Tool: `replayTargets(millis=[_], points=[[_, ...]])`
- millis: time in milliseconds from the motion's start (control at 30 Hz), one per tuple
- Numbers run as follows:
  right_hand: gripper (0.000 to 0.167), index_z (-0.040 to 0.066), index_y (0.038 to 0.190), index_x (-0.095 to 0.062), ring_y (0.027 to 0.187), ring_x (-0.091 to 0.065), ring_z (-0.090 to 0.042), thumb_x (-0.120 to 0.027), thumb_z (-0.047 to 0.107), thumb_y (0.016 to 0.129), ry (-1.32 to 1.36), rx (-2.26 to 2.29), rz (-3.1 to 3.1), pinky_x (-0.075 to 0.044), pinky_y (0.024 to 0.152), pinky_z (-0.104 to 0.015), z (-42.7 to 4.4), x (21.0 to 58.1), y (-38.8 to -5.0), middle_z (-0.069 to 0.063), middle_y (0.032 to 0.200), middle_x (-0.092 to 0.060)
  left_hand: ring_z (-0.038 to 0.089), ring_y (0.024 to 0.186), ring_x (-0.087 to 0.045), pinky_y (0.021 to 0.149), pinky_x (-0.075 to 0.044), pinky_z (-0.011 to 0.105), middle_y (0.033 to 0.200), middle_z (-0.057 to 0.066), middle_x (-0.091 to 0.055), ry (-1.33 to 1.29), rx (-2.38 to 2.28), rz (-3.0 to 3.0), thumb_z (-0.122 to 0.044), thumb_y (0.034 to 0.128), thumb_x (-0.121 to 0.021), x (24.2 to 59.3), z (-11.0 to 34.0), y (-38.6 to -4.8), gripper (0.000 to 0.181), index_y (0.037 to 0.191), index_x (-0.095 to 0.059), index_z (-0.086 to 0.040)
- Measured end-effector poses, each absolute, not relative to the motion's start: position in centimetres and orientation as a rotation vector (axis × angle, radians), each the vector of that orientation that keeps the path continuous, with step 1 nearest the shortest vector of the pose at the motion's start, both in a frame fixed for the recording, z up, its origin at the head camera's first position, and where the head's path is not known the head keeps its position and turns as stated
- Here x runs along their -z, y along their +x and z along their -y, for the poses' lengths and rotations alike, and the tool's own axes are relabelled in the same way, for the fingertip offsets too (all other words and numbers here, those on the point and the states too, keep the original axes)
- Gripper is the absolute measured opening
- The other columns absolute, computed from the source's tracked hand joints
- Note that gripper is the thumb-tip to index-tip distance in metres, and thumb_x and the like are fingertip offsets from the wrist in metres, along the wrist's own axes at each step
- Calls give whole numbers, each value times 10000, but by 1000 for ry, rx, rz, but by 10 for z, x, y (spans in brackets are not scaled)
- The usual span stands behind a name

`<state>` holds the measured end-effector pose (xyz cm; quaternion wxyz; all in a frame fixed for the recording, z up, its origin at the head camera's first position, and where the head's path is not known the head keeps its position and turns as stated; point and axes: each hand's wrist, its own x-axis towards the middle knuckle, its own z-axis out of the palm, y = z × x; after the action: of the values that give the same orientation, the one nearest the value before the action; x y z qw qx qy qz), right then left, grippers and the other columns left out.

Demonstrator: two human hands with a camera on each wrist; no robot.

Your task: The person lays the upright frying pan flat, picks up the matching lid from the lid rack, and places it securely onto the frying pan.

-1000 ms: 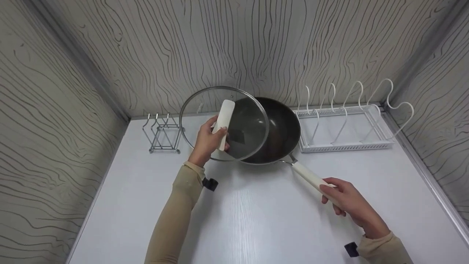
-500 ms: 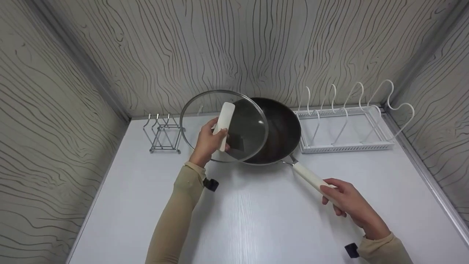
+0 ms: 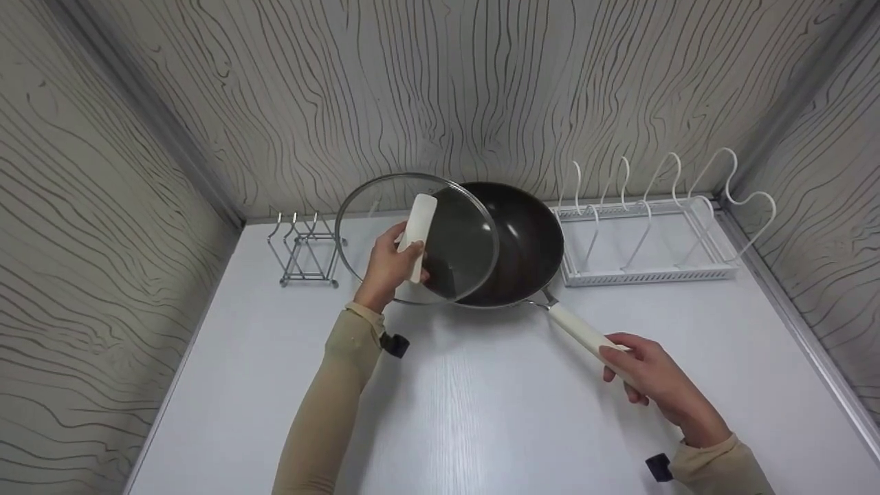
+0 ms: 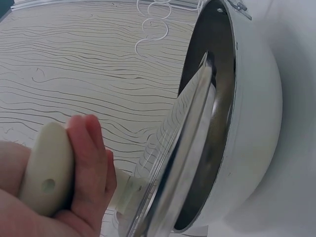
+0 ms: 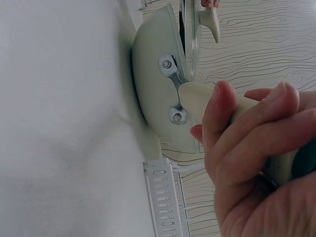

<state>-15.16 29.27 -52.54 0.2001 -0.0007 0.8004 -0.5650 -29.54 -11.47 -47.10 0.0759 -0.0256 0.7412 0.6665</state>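
Note:
My left hand grips the cream handle of a round glass lid with a metal rim. The lid covers the left part of a dark-lined frying pan and sticks out past its left side. In the left wrist view the lid is tilted, its far edge dipping inside the pan's rim. The pan stands on the table, pale on the outside. Its long cream handle points toward the front right, and my right hand holds its end with curled fingers.
A small grey wire rack stands left of the lid. Close to the pan's right side is a white rack with several tall curved wire dividers. Wood-patterned walls enclose the white table at the back and sides.
The lid's far edge has come down slightly toward the front over the last second, still in my left hand. The pan and my right hand look unmoved.

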Motion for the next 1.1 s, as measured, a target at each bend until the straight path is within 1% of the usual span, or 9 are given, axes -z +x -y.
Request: replayTargets(millis=[100, 167, 267, 400, 467, 533, 700, 933, 1100], points=[[591, -81, 1494, -418, 471, -460, -74, -545, 326, 1085, -3, 1577, -2243, -394, 433, -213, -292, 525, -152, -38, 818, -673, 212, 725, -695, 595, -615, 302, 1235, 304, -624, -77, -2006, -2219, -112, 1057, -574, 472, 115, -296, 589, 1602, -352, -99], [593, -84, 1495, -415, 471, -461, -75, -545, 324, 1085, -7, 1574, -2250, -395, 433, -214, -292, 526, -152, -40, 816, -674, 186, 687, -679, 585, -611, 300, 1218, 306, -629, -65, -2011, -2225, -104, 1055, -571, 472, 115, -296, 579, 1595, -362, -90], [600, -88, 1499, -410, 469, -461, -75, -546, 324, 1084, -13, 1570, -2258, -397, 434, -216, -292, 526, -152, -43, 814, -673, 188, 725, -677, 589, -613, 305, 1205, 298, -636, -58, -2012, -2239, -95, 1051, -572, 474, 116, -295, 564, 1582, -381, -81], [610, -89, 1501, -409, 468, -461, -71, -549, 333, 1083, -14, 1564, -2264, -400, 435, -216, -292, 526, -152, -42, 814, -675, 233, 856, -694, 615, -626, 313, 1192, 252, -648, -78, -1996, -2263, -100, 1048, -580, 474, 115, -295, 559, 1575, -395, -86], [616, -89, 1501, -409, 470, -463, -69, -550, 339, 1082, -10, 1561, -2264, -402, 436, -215, -292, 525, -152, -41, 816, -676, 240, 890, -692, 622, -628, 315, 1184, 234, -651, -86, -1991, -2271, -104, 1049, -582, 474, 115, -295, 560, 1576, -396, -86], [620, -90, 1502, -407, 471, -464, -68, -549, 344, 1082, -8, 1557, -2266, -403, 437, -214, -291, 525, -152, -40, 816, -678, 231, 885, -688, 625, -629, 313, 1205, 263, -642, -84, -1988, -2268, -104, 1052, -576, 474, 115, -295, 553, 1575, -397, -84], [620, -88, 1501, -407, 471, -466, -69, -548, 347, 1083, -2, 1555, -2264, -404, 438, -215, -292, 526, -153, -37, 818, -680, 202, 783, -677, 606, -624, 310, 1247, 339, -613, -72, -1992, -2254, -95, 1055, -564, 474, 117, -295, 550, 1575, -386, -64], [606, -81, 1499, -412, 471, -463, -74, -550, 338, 1083, 5, 1563, -2255, -399, 439, -218, -293, 526, -153, -32, 815, -674, 219, 862, -683, 618, -630, 323, 1191, 260, -639, -102, -1997, -2258, -88, 1048, -571, 472, 117, -294, 551, 1569, -394, -59], [607, -73, 1509, -409, 474, -462, -75, -545, 341, 1086, 8, 1554, -2263, -403, 440, -224, -292, 525, -152, -33, 821, -674, 233, 877, -677, 621, -628, 320, 1219, 286, -625, -111, -1984, -2257, -87, 1051, -561, 470, 118, -294, 543, 1568, -395, -61]])
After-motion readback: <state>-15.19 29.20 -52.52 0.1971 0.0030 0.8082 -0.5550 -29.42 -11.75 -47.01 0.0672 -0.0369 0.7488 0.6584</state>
